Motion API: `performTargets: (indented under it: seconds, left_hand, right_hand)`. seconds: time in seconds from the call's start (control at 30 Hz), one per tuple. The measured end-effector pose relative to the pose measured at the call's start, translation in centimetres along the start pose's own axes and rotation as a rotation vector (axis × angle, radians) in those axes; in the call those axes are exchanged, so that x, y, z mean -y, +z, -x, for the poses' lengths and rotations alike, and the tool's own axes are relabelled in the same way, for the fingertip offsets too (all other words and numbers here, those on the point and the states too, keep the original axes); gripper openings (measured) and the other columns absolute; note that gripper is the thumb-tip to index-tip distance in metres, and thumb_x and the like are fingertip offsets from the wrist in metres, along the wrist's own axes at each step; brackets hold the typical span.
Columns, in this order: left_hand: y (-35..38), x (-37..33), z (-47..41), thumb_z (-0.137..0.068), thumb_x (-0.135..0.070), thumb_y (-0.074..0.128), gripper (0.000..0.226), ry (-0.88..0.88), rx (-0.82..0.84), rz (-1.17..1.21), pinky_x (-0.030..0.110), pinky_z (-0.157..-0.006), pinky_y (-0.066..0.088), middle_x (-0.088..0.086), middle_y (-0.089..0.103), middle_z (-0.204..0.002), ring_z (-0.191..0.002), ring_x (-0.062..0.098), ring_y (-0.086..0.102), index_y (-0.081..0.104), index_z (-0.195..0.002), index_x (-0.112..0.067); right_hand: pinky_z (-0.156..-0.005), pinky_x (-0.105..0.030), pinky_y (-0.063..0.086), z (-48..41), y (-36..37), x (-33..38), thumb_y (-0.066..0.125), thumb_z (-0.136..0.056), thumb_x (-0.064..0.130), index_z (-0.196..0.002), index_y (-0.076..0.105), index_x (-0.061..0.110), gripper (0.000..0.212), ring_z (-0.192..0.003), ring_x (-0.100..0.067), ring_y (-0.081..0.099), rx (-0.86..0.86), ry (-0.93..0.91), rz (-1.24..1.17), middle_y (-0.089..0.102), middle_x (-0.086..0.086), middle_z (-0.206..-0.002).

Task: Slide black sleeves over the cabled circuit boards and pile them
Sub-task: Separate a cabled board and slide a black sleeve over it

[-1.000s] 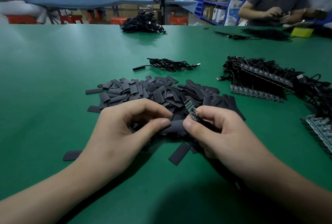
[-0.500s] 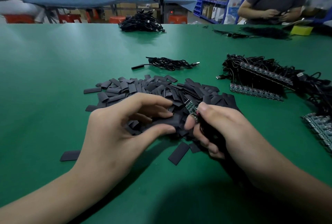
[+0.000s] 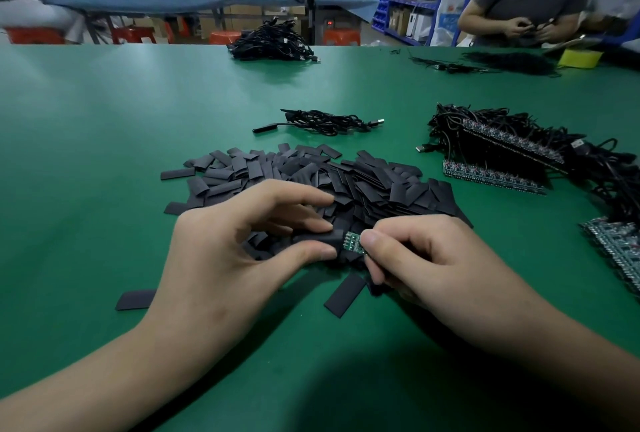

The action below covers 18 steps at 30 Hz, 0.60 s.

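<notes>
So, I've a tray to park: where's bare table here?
Free: the table left of the sleeve pile, and the stretch between the near cable and the far bundle. Crowded: the right, with boards and tangled cables.

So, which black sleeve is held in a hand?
The sleeve the left hand pinches, beside the green circuit board; the others lie loose on the table.

Green table [image 3: 104,140], black sleeves [image 3: 311,175], green circuit board [image 3: 352,242], black cables [image 3: 329,121], yellow box [image 3: 579,58]
</notes>
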<state>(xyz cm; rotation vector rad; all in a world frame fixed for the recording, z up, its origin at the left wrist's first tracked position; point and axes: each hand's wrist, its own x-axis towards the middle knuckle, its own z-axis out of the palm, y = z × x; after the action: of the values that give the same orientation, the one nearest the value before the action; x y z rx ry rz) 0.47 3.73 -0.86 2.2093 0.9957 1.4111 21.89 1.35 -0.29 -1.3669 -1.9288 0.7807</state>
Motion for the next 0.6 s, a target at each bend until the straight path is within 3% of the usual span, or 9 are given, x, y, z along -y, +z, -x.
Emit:
performTargets:
  seconds: [0.2,0.4,0.6]
  left_hand:
    - [-0.11,-0.1,-0.01,-0.081,-0.036,0.084,0.03,0.104,0.129,-0.178,0.021,-0.084,0.054,-0.021,0.074,-0.094,-0.091,-0.005,0.068,0.073,-0.109,-0.03]
    - [-0.2,0.15,0.21,-0.083,-0.029,0.081,0.023,0.225,0.138,-0.259,0.034,-0.073,0.058,-0.015,0.074,-0.096,-0.088,0.006,0.071,0.077,-0.105,-0.023]
    - [-0.26,0.22,0.08,-0.078,-0.033,0.081,0.029,0.089,0.159,-0.155,0.022,-0.08,0.055,-0.021,0.073,-0.092,-0.088,-0.007,0.068,0.074,-0.105,-0.023]
  right_hand:
    - [-0.05,-0.017,0.031,0.08,-0.16,0.01,0.05,-0.099,0.044,-0.067,0.062,0.019,0.042,-0.047,-0.005,0.04,-0.014,-0.012,0.173,0.044,0.012,-0.048]
    - [-0.045,-0.021,0.028,-0.13,-0.26,-0.63,0.053,-0.103,0.036,-0.072,0.062,0.011,0.041,-0.043,-0.008,0.034,0.116,0.176,-0.11,0.042,0.009,-0.047]
    - [-0.05,-0.022,0.033,0.16,0.02,-0.23,0.046,-0.096,0.05,-0.072,0.062,0.021,0.041,-0.047,-0.006,0.039,0.01,0.017,0.213,0.045,0.01,-0.049]
